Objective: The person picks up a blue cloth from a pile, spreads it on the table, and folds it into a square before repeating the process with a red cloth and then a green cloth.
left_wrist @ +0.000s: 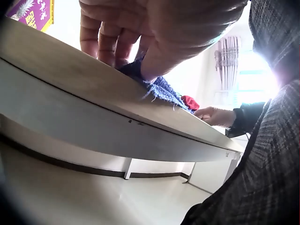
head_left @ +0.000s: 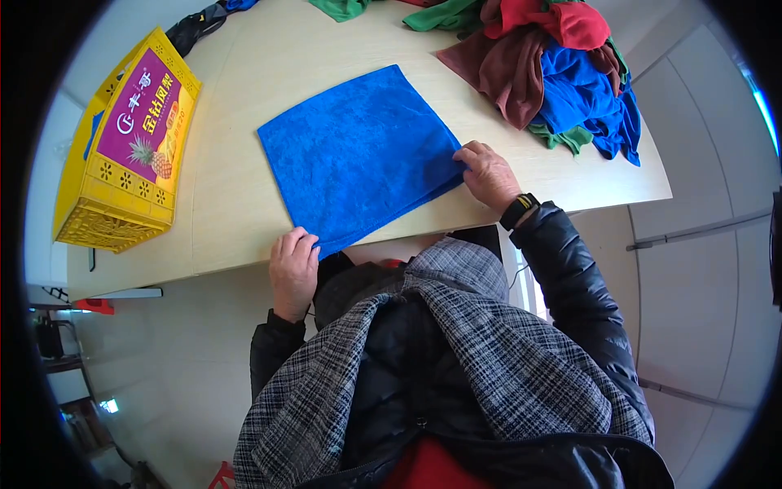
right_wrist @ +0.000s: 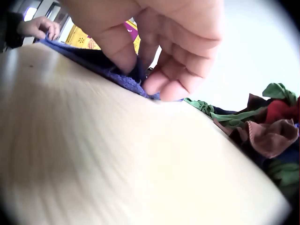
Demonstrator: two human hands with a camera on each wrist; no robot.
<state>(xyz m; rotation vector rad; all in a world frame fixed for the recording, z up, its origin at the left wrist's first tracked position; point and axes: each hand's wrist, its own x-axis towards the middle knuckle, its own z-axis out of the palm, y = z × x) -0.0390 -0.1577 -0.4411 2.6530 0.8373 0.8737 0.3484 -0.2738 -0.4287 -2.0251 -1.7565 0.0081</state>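
A blue towel (head_left: pixel 358 147) lies spread on the table in the head view, its near edge along the table's front. My left hand (head_left: pixel 293 267) pinches its near left corner between thumb and fingers. In the left wrist view a frayed bit of the blue towel (left_wrist: pixel 164 91) shows beside the thumb. At the right corner, my right hand (head_left: pixel 490 176) pinches the towel's edge. The right wrist view has thumb and fingertips (right_wrist: pixel 173 89) on the towel's doubled edge, close over the tabletop.
A heap of red, brown, blue and green cloths (head_left: pixel 570 73) sits at the far right. The yellow crate (head_left: pixel 122 212) with a pineapple label stands at the left. More green cloth (head_left: pixel 338 8) lies at the back. The table's front edge (head_left: pixel 220 270) runs close to my body.
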